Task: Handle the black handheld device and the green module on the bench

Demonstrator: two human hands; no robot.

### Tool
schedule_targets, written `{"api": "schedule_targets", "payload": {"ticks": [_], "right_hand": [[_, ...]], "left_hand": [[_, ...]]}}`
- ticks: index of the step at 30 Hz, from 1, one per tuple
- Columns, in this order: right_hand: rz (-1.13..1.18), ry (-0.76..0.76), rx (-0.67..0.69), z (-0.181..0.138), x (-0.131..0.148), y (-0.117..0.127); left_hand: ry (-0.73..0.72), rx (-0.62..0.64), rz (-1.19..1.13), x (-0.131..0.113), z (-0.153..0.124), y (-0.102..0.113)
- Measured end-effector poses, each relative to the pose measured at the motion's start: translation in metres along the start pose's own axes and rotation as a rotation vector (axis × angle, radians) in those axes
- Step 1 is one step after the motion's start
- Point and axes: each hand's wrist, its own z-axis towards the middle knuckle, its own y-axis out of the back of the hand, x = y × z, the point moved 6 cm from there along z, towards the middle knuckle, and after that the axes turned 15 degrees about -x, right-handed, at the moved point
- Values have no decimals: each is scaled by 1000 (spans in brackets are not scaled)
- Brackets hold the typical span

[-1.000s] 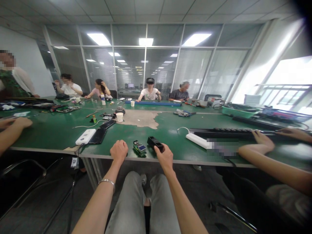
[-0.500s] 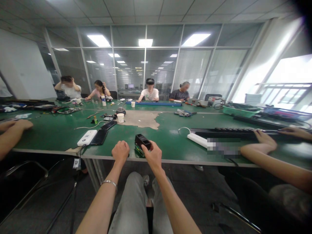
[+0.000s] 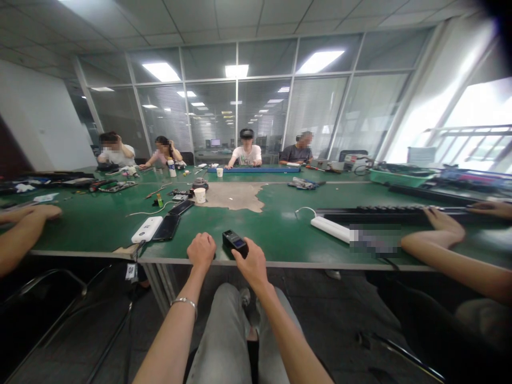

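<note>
Black casing (image 3: 232, 246) is framing a bluish screen (image 3: 240, 242); the right hand (image 3: 252, 262) is grasping it, the left hand (image 3: 201, 249) is resting clenched; a green basket (image 3: 400, 179) is holding dark clutter (image 3: 406, 171).

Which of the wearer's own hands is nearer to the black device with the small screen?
Right. The right hand is on the black device, holding it by its right side; the left hand is to its left, curled, with a gap between.
</note>
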Motion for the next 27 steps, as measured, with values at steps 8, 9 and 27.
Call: {"api": "schedule_targets", "payload": {"ticks": [8, 9, 27], "right_hand": [[45, 36, -10, -7, -1, -5], [35, 27, -16, -8, 1, -6], [64, -32, -125, 27, 34, 13]], "left_hand": [[10, 17, 11, -3, 0, 6], [14, 22, 14, -4, 0, 6], [1, -13, -3, 2, 1, 0]]}}
